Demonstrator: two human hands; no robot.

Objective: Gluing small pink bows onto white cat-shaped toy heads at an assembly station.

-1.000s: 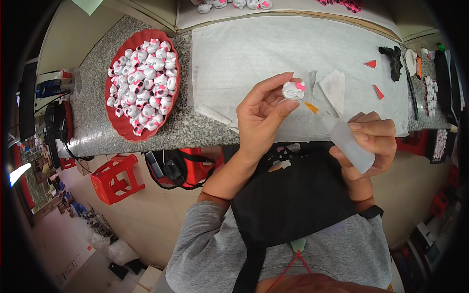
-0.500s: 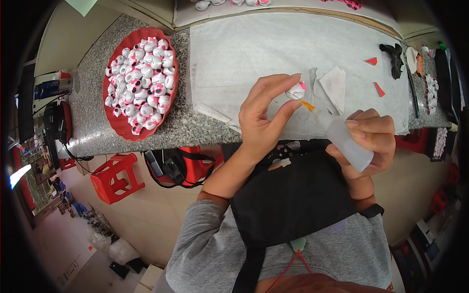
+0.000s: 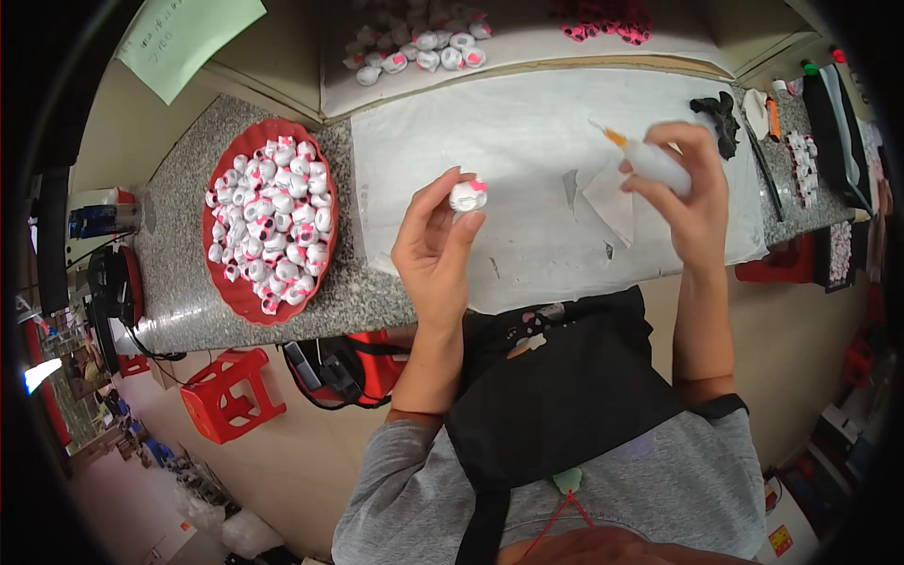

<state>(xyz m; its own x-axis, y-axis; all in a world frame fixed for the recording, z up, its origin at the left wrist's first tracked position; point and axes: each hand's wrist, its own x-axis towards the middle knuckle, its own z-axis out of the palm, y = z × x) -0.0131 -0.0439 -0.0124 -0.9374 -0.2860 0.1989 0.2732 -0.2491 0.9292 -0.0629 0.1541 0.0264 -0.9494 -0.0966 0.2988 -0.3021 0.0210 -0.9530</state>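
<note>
Between thumb and fingertips, my left hand (image 3: 438, 235) pinches a small white figurine head (image 3: 468, 197) with a pink bow-like mark. My right hand (image 3: 692, 179) is wrapped round a translucent squeeze bottle (image 3: 659, 168), tilted so that its orange nozzle (image 3: 616, 137) points up and to the left. The two hands are well apart above the white sheet (image 3: 527, 122). To my left, a red scalloped tray (image 3: 213, 282) is heaped with similar white, pink and black pieces (image 3: 273, 217). Below the bottle, a folded piece of white paper (image 3: 612, 205) lies on the sheet.
At the back, a shelf bears more white pieces (image 3: 443, 47) and pink-and-black pieces (image 3: 607, 28). A black crumpled thing (image 3: 718, 122) and an orange-handled tool (image 3: 773, 118) lie at the right. Below the counter edge are a red stool (image 3: 231, 395) and a black bag (image 3: 325, 372).
My hands have drawn apart. The left moved left with the figurine head; the right lifted the bottle away from it, its nozzle now turned upward. The view has shifted, showing more shelf.
</note>
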